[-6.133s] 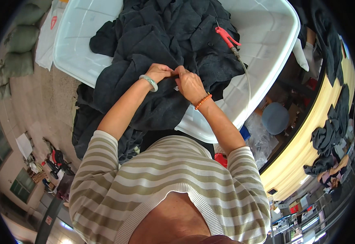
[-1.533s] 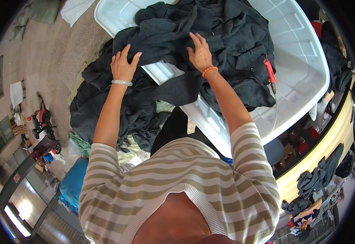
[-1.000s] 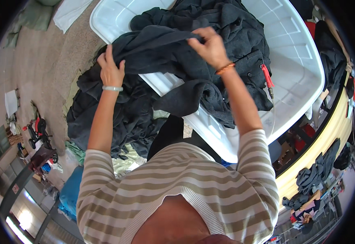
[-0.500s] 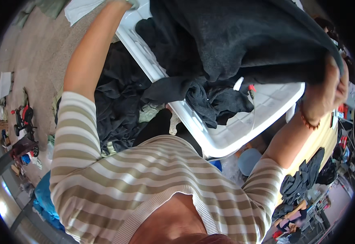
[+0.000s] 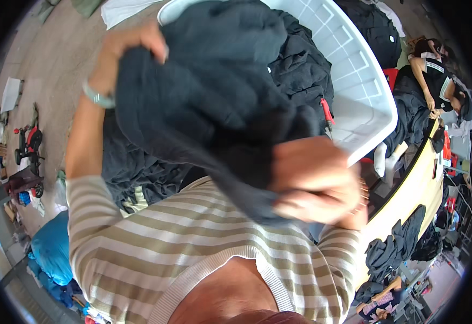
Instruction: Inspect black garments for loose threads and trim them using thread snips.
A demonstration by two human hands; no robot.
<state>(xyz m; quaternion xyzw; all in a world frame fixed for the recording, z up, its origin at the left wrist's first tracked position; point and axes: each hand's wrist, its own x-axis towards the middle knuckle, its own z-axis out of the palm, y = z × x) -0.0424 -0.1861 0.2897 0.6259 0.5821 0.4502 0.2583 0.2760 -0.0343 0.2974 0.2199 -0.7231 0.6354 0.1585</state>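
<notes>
Moved: dark garment (image 5: 214, 97) now lifted from the white bin (image 5: 363, 102), close under the camera.
Left hand (image 5: 130, 51): upper left, fingers pinching its edge.
Right hand (image 5: 314, 186): centre right, fingers curled, gripping cloth.
Reading: garment being pulled clear.

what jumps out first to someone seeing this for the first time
A big dark garment fills the centre, held up close to the camera between the left hand at upper left and the blurred right hand at right. Behind it, a white plastic bin holds more dark clothes.
</notes>
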